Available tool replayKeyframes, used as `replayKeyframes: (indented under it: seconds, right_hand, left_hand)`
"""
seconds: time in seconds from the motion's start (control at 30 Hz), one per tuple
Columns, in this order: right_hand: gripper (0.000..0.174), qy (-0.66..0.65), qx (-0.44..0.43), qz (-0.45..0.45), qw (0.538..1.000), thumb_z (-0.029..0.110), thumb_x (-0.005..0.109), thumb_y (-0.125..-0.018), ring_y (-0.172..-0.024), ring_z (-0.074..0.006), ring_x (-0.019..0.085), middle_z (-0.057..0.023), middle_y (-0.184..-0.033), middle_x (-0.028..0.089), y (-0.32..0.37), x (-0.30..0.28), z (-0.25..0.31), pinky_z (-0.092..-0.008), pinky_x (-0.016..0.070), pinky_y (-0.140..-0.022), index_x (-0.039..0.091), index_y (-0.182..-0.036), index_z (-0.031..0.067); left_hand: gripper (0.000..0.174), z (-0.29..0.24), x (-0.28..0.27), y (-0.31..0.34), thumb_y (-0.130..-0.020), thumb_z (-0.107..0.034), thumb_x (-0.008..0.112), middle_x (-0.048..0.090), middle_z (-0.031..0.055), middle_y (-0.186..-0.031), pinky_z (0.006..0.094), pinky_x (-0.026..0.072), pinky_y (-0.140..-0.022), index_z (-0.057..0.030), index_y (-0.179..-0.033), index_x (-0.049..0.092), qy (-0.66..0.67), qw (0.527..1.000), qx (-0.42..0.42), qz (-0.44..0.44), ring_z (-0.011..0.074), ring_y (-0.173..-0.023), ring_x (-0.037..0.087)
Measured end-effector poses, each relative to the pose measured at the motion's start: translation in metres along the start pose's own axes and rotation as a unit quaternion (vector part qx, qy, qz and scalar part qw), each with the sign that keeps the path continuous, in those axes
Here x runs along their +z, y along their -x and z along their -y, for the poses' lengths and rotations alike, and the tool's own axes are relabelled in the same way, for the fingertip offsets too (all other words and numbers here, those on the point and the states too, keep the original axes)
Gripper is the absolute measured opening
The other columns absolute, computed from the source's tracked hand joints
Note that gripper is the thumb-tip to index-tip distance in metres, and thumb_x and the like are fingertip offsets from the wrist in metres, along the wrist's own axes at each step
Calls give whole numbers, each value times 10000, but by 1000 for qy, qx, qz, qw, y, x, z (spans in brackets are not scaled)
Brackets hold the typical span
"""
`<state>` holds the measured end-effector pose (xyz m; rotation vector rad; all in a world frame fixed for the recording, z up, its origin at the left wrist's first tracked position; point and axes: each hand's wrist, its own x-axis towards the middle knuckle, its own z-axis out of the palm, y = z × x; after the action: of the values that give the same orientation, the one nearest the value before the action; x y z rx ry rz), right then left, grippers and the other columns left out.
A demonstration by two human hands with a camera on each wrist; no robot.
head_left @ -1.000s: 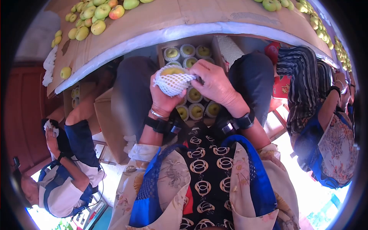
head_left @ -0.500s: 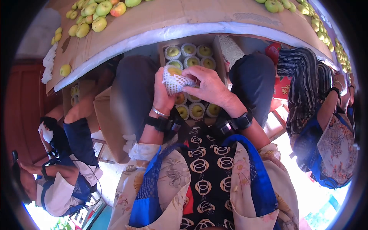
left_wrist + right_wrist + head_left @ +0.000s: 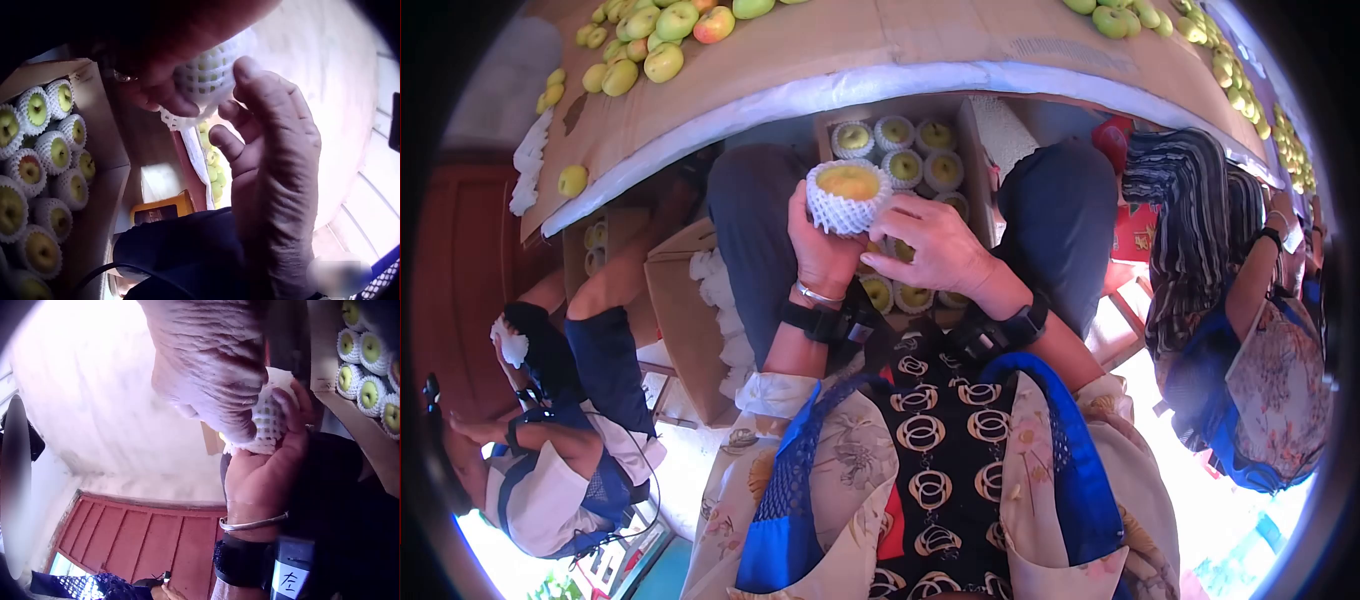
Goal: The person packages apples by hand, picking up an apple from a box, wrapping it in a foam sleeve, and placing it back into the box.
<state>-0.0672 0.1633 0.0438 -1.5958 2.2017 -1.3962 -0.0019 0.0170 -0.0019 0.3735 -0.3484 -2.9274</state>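
My left hand (image 3: 825, 250) grips a yellow-green apple (image 3: 847, 182) dressed in a white foam net (image 3: 848, 213). The apple's bare top faces up inside the net's rim. On the net's right side lie the fingertips of my right hand (image 3: 940, 245), its fingers loosely bent and its thumb apart below. In the left wrist view, one right fingertip touches the net (image 3: 212, 75). Beneath both hands, between the knees, stands a cardboard box (image 3: 968, 140) of netted apples (image 3: 903, 166) in rows, partly hidden by the hands.
A cardboard-covered table (image 3: 880, 40) with a white padded edge spans the front, bearing piled apples (image 3: 663, 62) and a single apple (image 3: 572, 181) near its left edge. An open carton (image 3: 685, 310) with white foam nets (image 3: 712, 285) stands at left. People sit on both sides.
The right hand has drawn back and down from the net's rim. The net now stands evenly round the apple, and the apple has turned upright in the left hand.
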Motion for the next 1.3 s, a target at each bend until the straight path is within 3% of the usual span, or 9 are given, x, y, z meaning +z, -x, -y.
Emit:
replayKeyframes:
  seconds: [0.07,0.17,0.2,0.33,0.67,0.87,0.97,1.1,1.3]
  right_hand:
    - [243,-59,116,103,986,201,715,-687,-666,-182,584,-46,-823,561,9,-5,-3,-286,475,-578,528,-773,73]
    - [303,-162,177,-91,967,234,742,-677,-681,-112,586,-41,-884,585,6,-8,-12,-251,469,-574,540,-832,70]
    - [559,-157,181,-108,965,266,779,-622,-849,-160,589,-101,-1034,570,3,-14,-10,-280,480,-718,513,-1064,50]
    - [1092,-118,128,-90,981,248,818,-555,-1214,-273,374,-180,-1283,392,-3,-1,2,-367,281,-1022,137,-1378,25]
    - [1118,-113,199,-134,964,257,832,-518,-1117,-263,468,-173,-1193,452,-9,19,6,-352,372,-956,142,-1366,20]
    - [1122,-130,191,-149,961,245,829,-519,-1091,-263,493,-171,-1144,478,-6,17,-4,-347,393,-932,131,-1370,26]
    - [1047,-141,178,-152,962,273,804,-541,-1063,-312,500,-211,-1138,477,-9,8,-1,-372,388,-929,197,-1342,-21]
    - [929,54,22,-75,995,217,782,-556,-1039,-333,476,-192,-1125,477,-3,7,-14,-381,376,-905,288,-1315,4]
    - [936,-33,23,-17,999,172,780,-563,-1087,-341,443,-191,-1175,431,12,32,-9,-386,367,-928,264,-1330,24]
  left_hand:
    - [449,0,5,2,-883,-372,336,560,106,-1137,432,385,-941,-44,-1127,520,3,1000,12,-6,280,-1071,515]
    - [475,1,14,5,-856,-379,357,539,115,-1172,442,374,-957,-40,-1151,511,-8,998,25,-52,295,-1110,490]
    - [479,1,15,6,-854,-379,359,539,118,-1172,443,376,-956,-37,-1154,509,-14,998,26,-54,294,-1109,493]
    - [490,3,19,7,-853,-368,358,535,135,-1179,433,379,-958,-16,-1163,499,-94,994,41,-49,291,-1102,502]
    - [484,9,16,8,-829,-306,374,514,146,-1213,415,341,-993,8,-1181,483,-38,998,3,49,287,-1126,485]
    - [481,11,18,8,-830,-292,386,503,149,-1217,395,331,-997,25,-1183,464,-45,998,-36,7,278,-1139,471]
    - [446,8,20,7,-848,-260,375,512,146,-1198,393,320,-1007,19,-1184,463,-74,997,-26,-16,270,-1144,467]
    - [449,-2,22,9,-892,-316,375,518,119,-1203,394,349,-988,-8,-1212,444,-148,988,-50,-15,250,-1128,485]
    - [389,-6,-7,32,-891,-263,524,536,100,-1157,383,406,-950,-40,-1201,449,-195,972,-117,-58,220,-1089,517]
